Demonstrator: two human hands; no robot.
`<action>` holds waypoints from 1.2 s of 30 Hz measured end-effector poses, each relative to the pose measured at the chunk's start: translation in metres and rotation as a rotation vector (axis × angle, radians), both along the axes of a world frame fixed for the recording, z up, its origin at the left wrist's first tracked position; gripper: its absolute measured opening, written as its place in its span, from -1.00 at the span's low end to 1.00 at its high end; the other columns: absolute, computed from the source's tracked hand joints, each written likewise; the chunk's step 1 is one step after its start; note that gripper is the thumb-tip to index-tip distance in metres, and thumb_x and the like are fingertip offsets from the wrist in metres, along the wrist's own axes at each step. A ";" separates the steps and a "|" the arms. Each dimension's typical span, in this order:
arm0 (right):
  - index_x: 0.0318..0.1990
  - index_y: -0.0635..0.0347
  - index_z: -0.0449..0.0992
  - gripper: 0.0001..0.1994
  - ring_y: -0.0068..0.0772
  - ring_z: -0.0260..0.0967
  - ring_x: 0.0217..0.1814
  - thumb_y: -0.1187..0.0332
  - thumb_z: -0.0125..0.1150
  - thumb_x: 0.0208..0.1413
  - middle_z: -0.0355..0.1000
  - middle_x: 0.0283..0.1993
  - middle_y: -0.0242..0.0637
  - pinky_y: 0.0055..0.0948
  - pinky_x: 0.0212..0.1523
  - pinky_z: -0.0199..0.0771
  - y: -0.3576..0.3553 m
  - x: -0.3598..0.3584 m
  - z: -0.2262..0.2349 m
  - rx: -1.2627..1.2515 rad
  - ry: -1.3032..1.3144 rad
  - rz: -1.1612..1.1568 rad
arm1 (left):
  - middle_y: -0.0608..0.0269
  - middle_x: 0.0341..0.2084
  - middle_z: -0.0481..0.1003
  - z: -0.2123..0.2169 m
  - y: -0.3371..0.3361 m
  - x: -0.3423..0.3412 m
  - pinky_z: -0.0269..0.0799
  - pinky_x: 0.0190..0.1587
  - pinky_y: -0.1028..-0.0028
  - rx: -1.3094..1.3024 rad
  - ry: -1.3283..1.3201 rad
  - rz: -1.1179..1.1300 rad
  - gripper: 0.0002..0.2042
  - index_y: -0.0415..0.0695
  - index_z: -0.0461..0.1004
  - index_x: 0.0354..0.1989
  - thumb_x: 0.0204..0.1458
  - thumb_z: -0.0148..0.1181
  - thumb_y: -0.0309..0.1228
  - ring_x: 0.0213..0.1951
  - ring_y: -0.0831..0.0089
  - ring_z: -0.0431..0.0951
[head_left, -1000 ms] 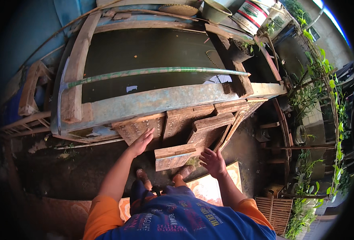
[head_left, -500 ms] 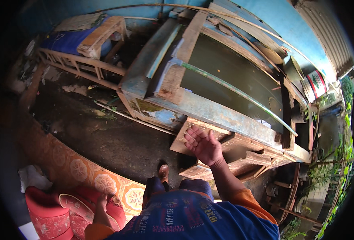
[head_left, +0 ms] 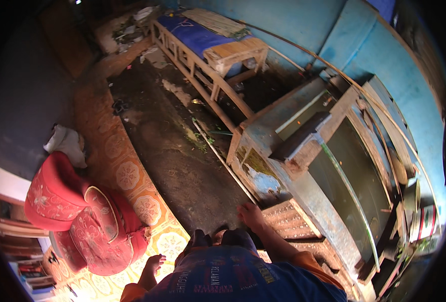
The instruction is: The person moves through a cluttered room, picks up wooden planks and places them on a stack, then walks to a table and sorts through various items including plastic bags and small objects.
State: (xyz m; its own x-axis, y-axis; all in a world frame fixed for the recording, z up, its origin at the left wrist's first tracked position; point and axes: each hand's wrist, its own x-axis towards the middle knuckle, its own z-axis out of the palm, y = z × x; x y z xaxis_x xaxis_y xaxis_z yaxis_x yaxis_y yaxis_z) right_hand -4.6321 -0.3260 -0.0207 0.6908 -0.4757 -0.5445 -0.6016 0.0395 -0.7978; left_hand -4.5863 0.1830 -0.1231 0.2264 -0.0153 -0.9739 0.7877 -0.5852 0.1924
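Note:
My right hand (head_left: 252, 217) hangs low in front of my body, beside a rough wooden board step (head_left: 289, 220) at the foot of a water-filled tank (head_left: 323, 206). Its fingers are loosely bent and slightly apart, and nothing shows in them. At the lower left my left hand (head_left: 155, 262) hangs with relaxed, parted fingers, holding nothing. Nearest to it is a red patterned armchair (head_left: 99, 229); the hand is apart from it. A green-streaked pole (head_left: 346, 194) lies across the tank, one end near a wooden plank (head_left: 328, 128).
Orange patterned floor tiles (head_left: 128, 173) edge a dark, damp floor strip (head_left: 182, 161). A thin white pipe (head_left: 223, 158) lies along the tank's base. Farther off stands a wooden bench frame (head_left: 198, 70) with a blue cover (head_left: 188, 32). A white bucket (head_left: 424, 224) stands at the right.
My view has turned left, so the tank sits farther right and more of the armchair shows. My right hand has lowered from its raised, spread pose. The left hand now appears away from the chair.

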 end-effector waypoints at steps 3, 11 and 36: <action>-0.41 0.27 0.53 -0.64 -0.51 0.32 -0.66 0.09 0.17 0.16 0.36 -0.67 -0.31 -0.40 -0.63 0.30 -0.004 0.014 0.000 -0.002 -0.010 0.025 | 0.25 0.04 0.46 0.004 0.008 0.002 0.22 0.07 0.18 0.084 -0.080 0.141 -0.60 0.00 0.46 0.06 0.24 -0.07 -0.03 0.12 0.28 0.37; -0.56 0.27 0.44 -0.50 -0.45 0.28 -0.76 -0.05 0.17 0.12 0.25 -0.78 -0.31 -0.39 -0.73 0.23 -0.056 0.019 -0.069 -0.270 0.042 0.076 | 0.18 0.07 0.42 -0.010 -0.035 0.066 0.22 0.10 0.17 0.122 -0.170 0.105 -0.55 -0.08 0.34 0.15 0.21 -0.01 -0.05 0.11 0.27 0.35; -0.15 0.03 0.52 -0.74 -0.01 0.54 -0.15 0.16 -0.08 0.24 0.57 -0.22 -0.10 -0.06 -0.18 0.47 -0.162 0.024 -0.320 -0.472 0.619 0.838 | 0.07 -0.06 0.54 -0.024 -0.207 0.332 0.49 -0.10 0.09 0.194 -0.269 -0.152 -0.50 -0.06 0.46 0.11 0.13 0.08 0.02 -0.03 0.17 0.53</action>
